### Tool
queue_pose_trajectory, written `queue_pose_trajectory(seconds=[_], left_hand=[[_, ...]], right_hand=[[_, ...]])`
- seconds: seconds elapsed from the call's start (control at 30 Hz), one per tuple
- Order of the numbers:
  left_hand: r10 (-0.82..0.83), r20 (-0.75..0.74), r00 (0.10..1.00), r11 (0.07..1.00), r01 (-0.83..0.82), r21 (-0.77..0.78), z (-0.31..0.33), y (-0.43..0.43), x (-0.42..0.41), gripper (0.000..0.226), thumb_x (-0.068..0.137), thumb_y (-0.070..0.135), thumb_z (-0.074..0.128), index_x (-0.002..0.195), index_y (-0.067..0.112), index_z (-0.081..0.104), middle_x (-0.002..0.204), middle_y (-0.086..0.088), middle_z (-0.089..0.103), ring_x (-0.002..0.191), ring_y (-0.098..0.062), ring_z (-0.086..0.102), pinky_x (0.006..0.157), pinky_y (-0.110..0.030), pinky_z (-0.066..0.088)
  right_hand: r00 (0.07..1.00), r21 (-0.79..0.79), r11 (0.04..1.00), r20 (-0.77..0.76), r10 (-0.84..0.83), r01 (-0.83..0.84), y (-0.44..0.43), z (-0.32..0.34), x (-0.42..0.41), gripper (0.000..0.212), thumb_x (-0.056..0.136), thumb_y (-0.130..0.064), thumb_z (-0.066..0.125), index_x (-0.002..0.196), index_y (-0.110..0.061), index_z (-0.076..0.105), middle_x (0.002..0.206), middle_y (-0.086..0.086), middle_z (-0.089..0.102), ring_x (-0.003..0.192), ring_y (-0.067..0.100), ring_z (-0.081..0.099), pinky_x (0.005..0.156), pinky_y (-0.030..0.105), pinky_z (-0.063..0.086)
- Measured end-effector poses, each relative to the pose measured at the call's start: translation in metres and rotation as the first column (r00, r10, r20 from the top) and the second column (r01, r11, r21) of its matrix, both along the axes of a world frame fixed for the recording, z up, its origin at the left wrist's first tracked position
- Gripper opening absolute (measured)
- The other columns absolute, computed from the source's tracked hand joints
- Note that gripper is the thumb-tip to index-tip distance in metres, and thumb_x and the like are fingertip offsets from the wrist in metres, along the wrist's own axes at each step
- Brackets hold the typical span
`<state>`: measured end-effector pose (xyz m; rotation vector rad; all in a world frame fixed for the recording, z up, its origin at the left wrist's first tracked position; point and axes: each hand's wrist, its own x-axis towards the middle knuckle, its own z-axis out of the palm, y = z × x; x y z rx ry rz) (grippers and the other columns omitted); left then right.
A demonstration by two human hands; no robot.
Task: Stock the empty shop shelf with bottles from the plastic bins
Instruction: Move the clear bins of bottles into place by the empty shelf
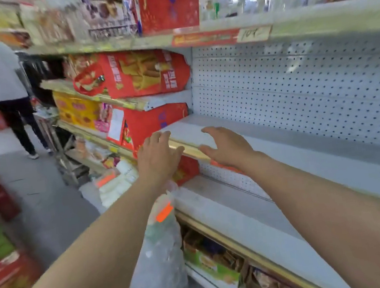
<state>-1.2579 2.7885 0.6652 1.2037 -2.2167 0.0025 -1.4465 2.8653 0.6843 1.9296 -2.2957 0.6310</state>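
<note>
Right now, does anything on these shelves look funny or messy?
Yes. The white shelf by both empty hands, left hand and right hand, holds nothing, while neighbouring shelves are packed. A red gift bag beside it sags sideways.

Retail shop aisle. Metal gondola shelving w/ white pegboard back (295, 79), gold-trimmed shelf edges (192, 149), price strip w/ handwritten tag (253, 33), red gift boxes (147, 73) stacked on neighbouring bays; packaged goods below, prob. snacks (blurred).
</note>
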Motion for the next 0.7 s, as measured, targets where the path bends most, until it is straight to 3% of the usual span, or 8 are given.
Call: queue_pose_trajectory(seconds=[0.37,0.7], left_hand=[[0.075,-0.017,0.997,0.994,-0.076,-0.081,0.045,-0.097,0.071,0.06,0.098,0.055,0.043,0.145,0.017,0.044,0.142,-0.01,0.051,0.132,-0.034,0.044,0.107,-0.048,0.036],[0.027,0.083,0.996,1.0,-0.027,-0.006,0.018,-0.221,0.103,0.062,0.099,0.057,0.038,0.146,0.016,0.042,0.146,-0.011,0.048,0.134,-0.035,0.042,0.107,-0.051,0.036]], right_hand=[[0.999,-0.078,0.996,0.029,-0.041,0.043,-0.092,0.044,0.053,0.066,0.095,-0.062,0.045,0.151,-0.027,0.036,0.153,0.003,0.044,0.136,0.027,0.046,0.102,0.041,0.041],[0.984,-0.012,0.991,0.126,-0.128,0.13,-0.187,0.012,0.088,0.065,0.096,-0.062,0.043,0.15,-0.026,0.04,0.154,0.002,0.043,0.138,0.026,0.044,0.105,0.042,0.04]])
